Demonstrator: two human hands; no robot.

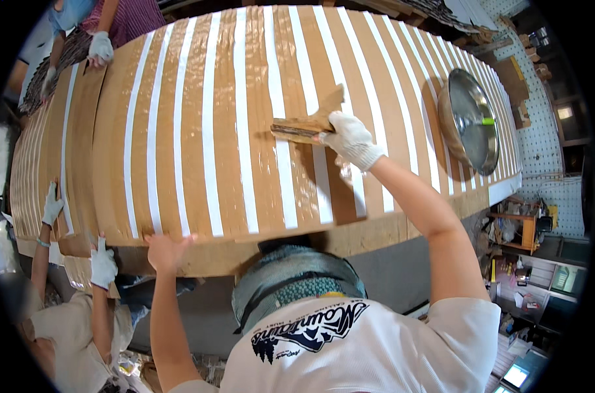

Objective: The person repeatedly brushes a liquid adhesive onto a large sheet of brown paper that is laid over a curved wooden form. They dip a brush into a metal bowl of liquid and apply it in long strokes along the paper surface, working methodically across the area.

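Brown sheets with white stripes, like card or paper [225, 85], lie overlapped in a long stack across the table, wet and glossy in patches. In a white knitted glove, my right hand [353, 141] is closed round a brown, wide-headed flat tool, brush-like [304, 128], over the middle of the sheets. A dark strip runs along its head; whether it touches the surface I cannot tell. My bare left hand [168, 252] rests at the near edge of the sheets, thumb apart from the fingers, holding nothing visible.
A metal basin [474, 121] stands on the sheets at the right, with pale liquid and a green-tipped item in it. Co-workers' gloved hands [103, 265] are at the near left edge, others [101, 49] at the far left corner. Cluttered shelves [526, 229] are at the right.
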